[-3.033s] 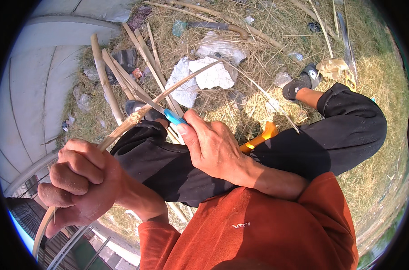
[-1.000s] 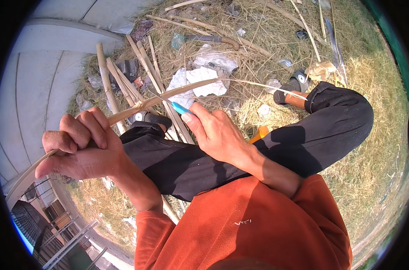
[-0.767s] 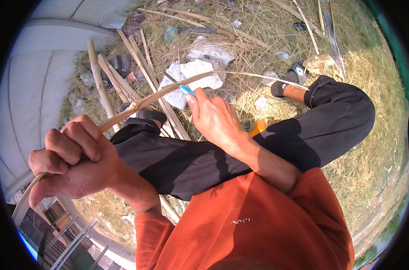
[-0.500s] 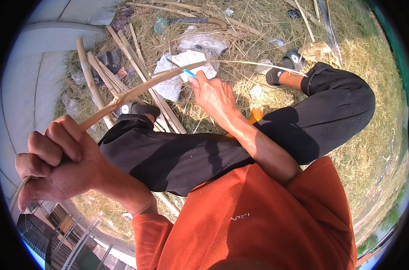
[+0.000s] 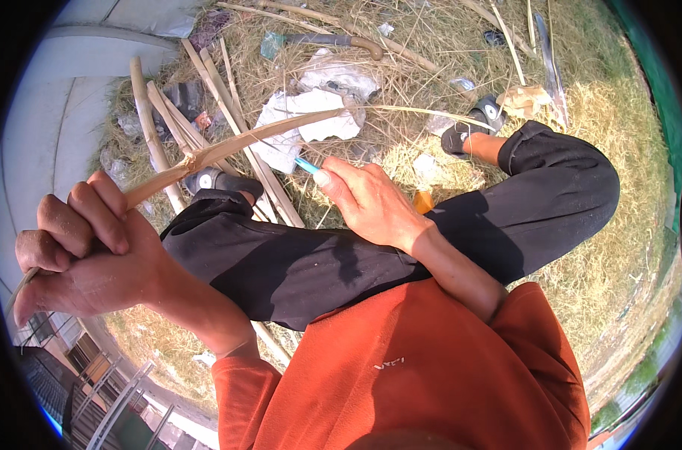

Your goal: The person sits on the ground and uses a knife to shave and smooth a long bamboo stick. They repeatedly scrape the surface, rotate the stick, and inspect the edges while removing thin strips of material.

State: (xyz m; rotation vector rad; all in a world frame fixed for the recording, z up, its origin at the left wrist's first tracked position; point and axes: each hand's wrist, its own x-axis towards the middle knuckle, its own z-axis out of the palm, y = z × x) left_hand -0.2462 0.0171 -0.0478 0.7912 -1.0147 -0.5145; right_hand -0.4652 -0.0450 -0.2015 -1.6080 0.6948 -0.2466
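Note:
My left hand (image 5: 86, 244) is closed round one end of a long wooden strip (image 5: 243, 140), which slants up and away to the right. A knot shows partway along it, and its far end thins into a pale, curved sliver (image 5: 431, 114). My right hand (image 5: 371, 201) grips a small knife with a blue handle (image 5: 306, 165). The knife is below the strip, apart from it; its blade cannot be made out clearly now. Most of the handle is hidden by my fingers.
Several loose wooden sticks (image 5: 224, 94) lie on the dry grass beyond my left foot. White plastic scraps (image 5: 329, 124) are under the strip. A curved-handled tool (image 5: 333, 39) lies farther off, and a long metal blade (image 5: 552, 71) at the far right. A grey wall (image 5: 48, 142) stands at left.
My right hand has come back toward me, taking the knife off the strip. My left hand has shifted slightly left and down, still holding the strip.

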